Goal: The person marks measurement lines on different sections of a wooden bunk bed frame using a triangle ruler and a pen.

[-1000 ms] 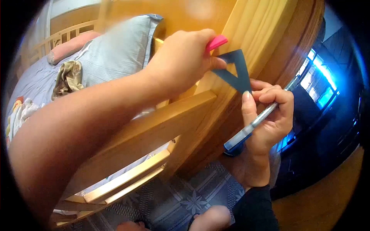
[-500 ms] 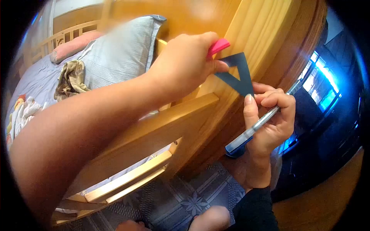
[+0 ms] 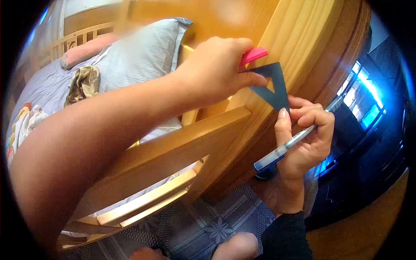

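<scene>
My left hand (image 3: 219,71) reaches across from the left, closed on a flat pink piece (image 3: 254,56) whose kind I cannot make out. Its thumb lies against a thin dark triangular frame (image 3: 280,86) with a triangular opening. Lower down, my right hand (image 3: 310,134) pinches the frame's bottom corner between thumb and fingers. A clear pen with a blue end (image 3: 275,157) is also held in that hand, slanting across the palm under the fingers. Both hands are above a wooden ledge; the left fingers hide part of the pink piece and the frame's left side.
Left of the ledge is a wooden bed rail (image 3: 173,149). On the bed lie a striped grey pillow (image 3: 138,54), a pink bolster (image 3: 84,51) and a camouflage cloth (image 3: 82,84). A dark glossy surface with bright reflections (image 3: 364,173) stands right; patterned flooring (image 3: 208,225) is below.
Both hands keep hold of their things. The left hand, the pink piece and the frame sit slightly further right and lower in view, while the right hand stays nearly in place.
</scene>
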The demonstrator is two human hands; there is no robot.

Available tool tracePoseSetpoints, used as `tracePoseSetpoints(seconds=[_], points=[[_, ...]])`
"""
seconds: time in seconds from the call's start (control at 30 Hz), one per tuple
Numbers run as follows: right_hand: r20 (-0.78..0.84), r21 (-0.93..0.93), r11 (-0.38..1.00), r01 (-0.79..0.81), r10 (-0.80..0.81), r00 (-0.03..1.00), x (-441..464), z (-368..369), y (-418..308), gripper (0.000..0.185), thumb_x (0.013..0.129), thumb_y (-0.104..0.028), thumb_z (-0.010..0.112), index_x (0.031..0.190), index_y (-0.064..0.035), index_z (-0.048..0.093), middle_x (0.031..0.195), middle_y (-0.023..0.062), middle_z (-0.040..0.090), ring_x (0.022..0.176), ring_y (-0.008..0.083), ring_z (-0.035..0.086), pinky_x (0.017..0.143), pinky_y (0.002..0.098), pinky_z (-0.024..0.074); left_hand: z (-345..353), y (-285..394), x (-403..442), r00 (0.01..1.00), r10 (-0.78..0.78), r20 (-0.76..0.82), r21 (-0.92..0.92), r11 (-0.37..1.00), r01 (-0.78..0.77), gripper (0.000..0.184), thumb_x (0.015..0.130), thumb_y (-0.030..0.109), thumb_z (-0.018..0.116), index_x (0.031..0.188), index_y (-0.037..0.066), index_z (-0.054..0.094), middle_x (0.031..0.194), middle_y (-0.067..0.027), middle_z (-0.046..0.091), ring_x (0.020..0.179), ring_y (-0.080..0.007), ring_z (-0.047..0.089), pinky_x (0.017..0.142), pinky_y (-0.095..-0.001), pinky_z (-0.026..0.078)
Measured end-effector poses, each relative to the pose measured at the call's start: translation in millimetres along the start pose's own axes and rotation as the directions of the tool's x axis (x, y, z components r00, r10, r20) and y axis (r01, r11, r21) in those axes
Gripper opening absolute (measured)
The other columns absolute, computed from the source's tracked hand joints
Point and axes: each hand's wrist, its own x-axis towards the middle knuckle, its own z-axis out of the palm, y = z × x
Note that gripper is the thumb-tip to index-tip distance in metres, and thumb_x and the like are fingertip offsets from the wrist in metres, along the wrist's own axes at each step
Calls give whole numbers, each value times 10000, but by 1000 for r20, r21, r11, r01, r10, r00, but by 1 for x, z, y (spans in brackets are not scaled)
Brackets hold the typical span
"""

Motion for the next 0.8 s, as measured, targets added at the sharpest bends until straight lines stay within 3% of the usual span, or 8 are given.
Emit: tracePoseSetpoints(seconds=[0.2,0.8], points=[[-2,9,1000,-17,17,1000,0,0,1,289,720,110,663,821,-53,446,760,82,547,815,256,630,752,328,493,1,0,2,1000,14,-17,5,1000,-14,328,747,225,784,864,18,558,647,-92,571,568,-191,533,545,-337,437],[1,29,999,-22,22,1000,-1,0,2,290,721,108,669,818,-53,449,762,81,551,832,273,632,769,349,499,3,-1,1,1000,1,-30,37,999,0,337,750,251,781,865,18,567,649,-110,594,573,-222,572,559,-346,458]])
